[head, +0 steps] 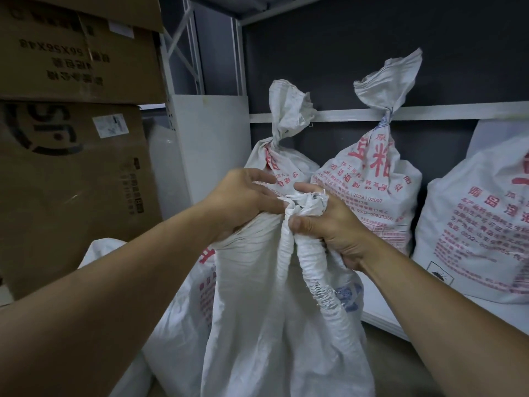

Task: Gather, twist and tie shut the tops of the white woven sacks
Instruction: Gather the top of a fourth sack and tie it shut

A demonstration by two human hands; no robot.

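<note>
Two bare hands clench the bunched top of a full white woven sack [274, 325] standing in front: the left hand [243, 202] grips the gathered neck, the right hand [323, 224] grasps a twisted rope of fabric. Behind, two tied white sacks with red print [369, 179] stand on a white metal shelf [383, 316], beside stacked brown cardboard boxes [74, 167].
</note>
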